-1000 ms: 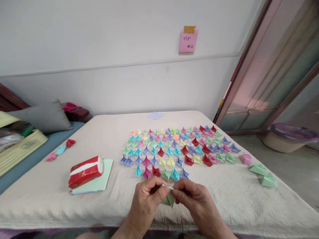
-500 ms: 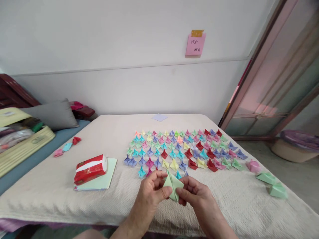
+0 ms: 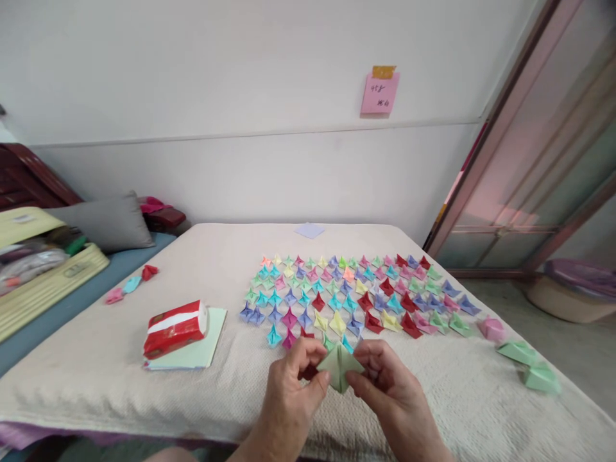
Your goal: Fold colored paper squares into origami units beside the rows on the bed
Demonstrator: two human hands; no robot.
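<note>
A light green folded paper (image 3: 340, 368) with a crease down its middle is held between both hands near the front edge of the cloth. My left hand (image 3: 294, 385) pinches its left corner between thumb and fingers. On the opposite side, my right hand (image 3: 391, 384) grips the right corner the same way. Just beyond the hands, several rows of small folded paper pieces (image 3: 337, 322) in many colours spread over the cream cloth (image 3: 240, 410). The nearest of them are partly hidden behind my fingers.
At left, a red tissue pack (image 3: 176, 328) rests on green paper sheets (image 3: 217, 337). Three small folded papers (image 3: 132, 284) lie farther left. Larger green folded pieces (image 3: 541, 377) sit at the right edge. A lilac sheet (image 3: 309, 230) lies near the wall.
The green paper has turned so its crease stands upright and its two side corners point left and right. Both hands still hold it. The view has tipped slightly.
</note>
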